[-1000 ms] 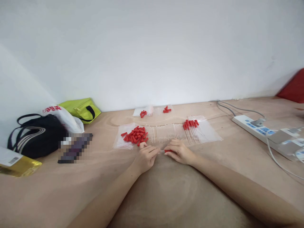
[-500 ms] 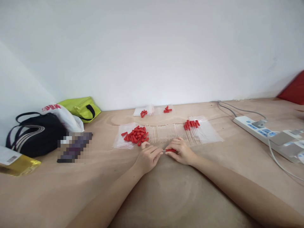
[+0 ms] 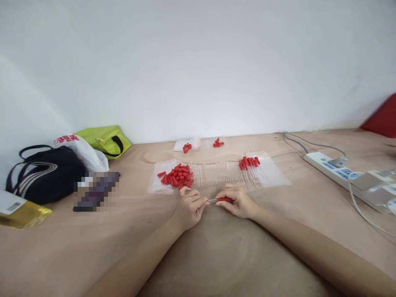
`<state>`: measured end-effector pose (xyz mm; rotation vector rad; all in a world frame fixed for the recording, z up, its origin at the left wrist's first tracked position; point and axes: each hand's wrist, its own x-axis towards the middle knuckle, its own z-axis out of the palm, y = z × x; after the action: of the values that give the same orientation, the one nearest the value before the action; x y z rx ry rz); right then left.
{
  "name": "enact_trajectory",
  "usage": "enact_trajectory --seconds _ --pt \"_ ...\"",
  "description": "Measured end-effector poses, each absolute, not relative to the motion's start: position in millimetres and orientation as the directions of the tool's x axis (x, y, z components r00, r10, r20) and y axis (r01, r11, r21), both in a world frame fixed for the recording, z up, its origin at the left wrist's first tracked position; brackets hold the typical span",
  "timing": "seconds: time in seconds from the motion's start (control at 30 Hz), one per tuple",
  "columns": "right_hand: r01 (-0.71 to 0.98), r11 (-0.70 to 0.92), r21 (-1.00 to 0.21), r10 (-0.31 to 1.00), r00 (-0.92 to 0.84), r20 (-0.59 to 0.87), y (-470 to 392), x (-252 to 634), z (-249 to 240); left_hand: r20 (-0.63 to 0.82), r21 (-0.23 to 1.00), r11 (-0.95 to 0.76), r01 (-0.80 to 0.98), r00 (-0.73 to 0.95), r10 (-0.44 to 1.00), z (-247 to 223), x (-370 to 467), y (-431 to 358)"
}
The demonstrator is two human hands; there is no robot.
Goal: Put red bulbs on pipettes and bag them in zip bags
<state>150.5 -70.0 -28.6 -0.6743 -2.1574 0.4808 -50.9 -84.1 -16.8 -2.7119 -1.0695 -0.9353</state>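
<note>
My left hand is closed in a pinch on a thin clear dropper tube. My right hand grips a red rubber dropper bulb, which lines up with the tube. Fingers hide how far the tube enters the bulb. Beyond my left hand, a pile of loose red bulbs lies on a clear plastic bag. A row of clear tubes rests on the table, and several tubes fitted with red bulbs lie on another bag to the right.
Two small bags with small red bulbs lie near the wall. On the left are a black bag, a white plastic bag, a lime-green bag and a gold packet. A power strip with cables stands right.
A longer stretch of the tube now shows between my hands. My left hand has shifted slightly left and down, my right hand slightly right. The piles on the table look the same.
</note>
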Motion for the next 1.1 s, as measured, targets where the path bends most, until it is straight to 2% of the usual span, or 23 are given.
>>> enact_trajectory --seconds 0.4,0.53,0.67,0.83,0.93,1.0,1.03,1.1 --pt "0.25 0.807 -0.535 0.566 -0.583 0.583 -65 149 -33 0.538 0.142 -0.754 0.641 0.589 0.602 -19 -52 -82" --pt "0.205 0.73 -0.652 0.638 -0.545 0.543 -60 152 -34 0.538 0.173 -0.744 0.646 0.571 0.62 -20 -52 -80" --pt "0.135 0.519 -0.844 0.809 -0.395 0.435 -58 147 -38 0.559 0.247 -0.697 0.673 0.488 0.67 -19 -48 -79" --pt "0.072 0.419 -0.905 0.883 -0.264 0.388 -56 138 -33 0.551 0.349 -0.686 0.638 0.453 0.701 -18 -48 -79" --pt "0.172 0.43 -0.886 0.901 -0.137 0.411 -37 159 -17 0.526 0.364 -0.66 0.657 0.439 0.728 -17 -51 -78" --pt "0.335 0.43 -0.838 0.897 -0.057 0.437 -17 188 -4 0.505 0.351 -0.642 0.682 0.44 0.743 -17 -52 -78" --pt "0.445 0.424 -0.789 0.889 -0.039 0.456 -8 205 1 0.494 0.341 -0.638 0.69 0.446 0.746 -17 -52 -77" --pt "0.716 0.331 -0.615 0.892 -0.025 0.451 8 237 6 0.471 0.325 -0.648 0.689 0.476 0.743 -17 -51 -77"
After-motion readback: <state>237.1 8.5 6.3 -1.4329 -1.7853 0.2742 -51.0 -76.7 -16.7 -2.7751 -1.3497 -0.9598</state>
